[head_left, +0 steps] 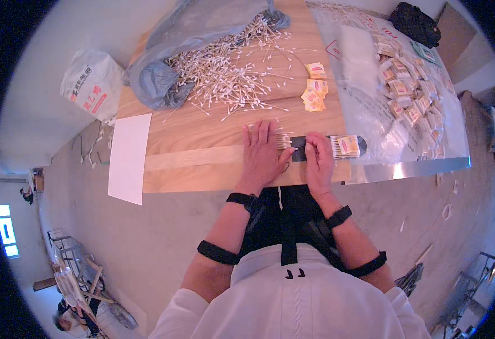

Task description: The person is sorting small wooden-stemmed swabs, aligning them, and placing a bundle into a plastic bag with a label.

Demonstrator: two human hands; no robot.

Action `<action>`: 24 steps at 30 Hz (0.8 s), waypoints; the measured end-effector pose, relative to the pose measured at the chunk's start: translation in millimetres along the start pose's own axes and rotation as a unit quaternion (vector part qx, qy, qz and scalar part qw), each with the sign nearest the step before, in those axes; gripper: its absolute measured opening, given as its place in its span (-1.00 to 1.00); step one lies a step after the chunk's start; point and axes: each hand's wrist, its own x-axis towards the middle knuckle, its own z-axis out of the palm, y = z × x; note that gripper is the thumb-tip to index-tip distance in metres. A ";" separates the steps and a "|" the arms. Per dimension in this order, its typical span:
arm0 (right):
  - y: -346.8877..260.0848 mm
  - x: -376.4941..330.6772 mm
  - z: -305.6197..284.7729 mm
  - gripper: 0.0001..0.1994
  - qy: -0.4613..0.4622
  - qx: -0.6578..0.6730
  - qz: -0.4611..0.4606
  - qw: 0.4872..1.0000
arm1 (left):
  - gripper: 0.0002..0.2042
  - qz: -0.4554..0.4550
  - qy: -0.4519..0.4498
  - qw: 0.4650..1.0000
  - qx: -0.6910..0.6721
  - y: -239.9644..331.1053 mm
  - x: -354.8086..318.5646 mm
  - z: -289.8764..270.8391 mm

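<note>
At the front of the wooden table, my left hand (260, 153) lies over a small bunch of cotton swabs (283, 141), fingers stretched out, the tips of some swabs showing past them. My right hand (320, 160) is closed with curled fingers over a dark, flat strip (298, 148); whatever its fingertips hold is hidden. Just right of it, a row of swabs (335, 147) lies on the strip's other end, with a yellow and white printed card (348, 146) on top. Beyond my hands, a large heap of loose swabs (225, 76) spills from a blue-grey plastic bag (157, 79).
Several yellow cards (315, 87) lie right of the heap. Many small packed bundles (408, 93) cover the plastic-sheeted surface at right, near a black bag (415, 24). A white sheet (129, 158) overhangs the left edge, below a white sack (92, 85). Another person (66, 322) is at lower left.
</note>
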 end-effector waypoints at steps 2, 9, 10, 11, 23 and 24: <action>1.9 1.5 -1.5 -0.86 0.011 0.005 -0.002 1.000 | -0.25 0.004 -0.017 1.000 -0.013 5.6 -3.0 -5.5; 0.4 1.8 14.0 -0.76 0.007 0.119 0.083 0.989 | -0.26 0.007 0.061 0.998 -0.001 -9.0 -6.6 3.7; 0.8 2.3 14.1 -0.75 0.005 0.140 0.103 0.985 | -0.25 0.011 0.034 0.999 0.021 -7.4 -4.2 3.7; 0.8 1.8 13.4 -0.75 0.006 0.136 0.098 0.986 | -0.23 0.024 0.010 0.999 0.025 -3.2 -9.4 3.4; 6.5 3.5 16.5 -0.65 0.021 0.170 0.119 0.978 | -0.21 0.053 -0.016 0.997 0.051 10.1 -6.1 5.4; 5.4 2.5 14.7 -0.64 0.019 0.167 0.121 0.978 | -0.23 0.050 -0.026 0.998 0.042 11.0 -14.1 7.0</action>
